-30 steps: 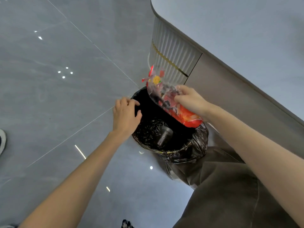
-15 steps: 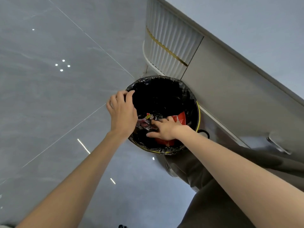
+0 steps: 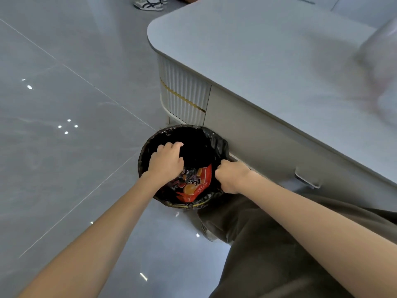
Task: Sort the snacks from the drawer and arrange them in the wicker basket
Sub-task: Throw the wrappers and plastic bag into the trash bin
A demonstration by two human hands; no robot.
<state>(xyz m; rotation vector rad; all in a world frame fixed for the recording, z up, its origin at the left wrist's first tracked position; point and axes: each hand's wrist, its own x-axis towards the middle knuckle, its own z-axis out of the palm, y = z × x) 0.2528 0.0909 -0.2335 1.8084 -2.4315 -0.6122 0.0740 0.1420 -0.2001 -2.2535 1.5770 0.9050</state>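
Red snack packet (image 3: 194, 186) lies inside bin (image 3: 184, 205), just below fingers of both hands, between them. Left hand (image 3: 167, 162) fingers curled, gripping black liner (image 3: 214, 138). Right hand (image 3: 231, 176) clenched at rim, right of packet; whether grasping liner, cannot tell. Step, likely: discarding reject. Next: release, return to drawer (image 3: 268, 143) for snacks.

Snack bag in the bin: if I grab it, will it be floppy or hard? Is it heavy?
Probably floppy: the snack bag lies bent and creased against the liner. Likely light, since it looks like thin plastic film. Its glossy surface may be a bit slippery, and it would probably crinkle when squeezed.
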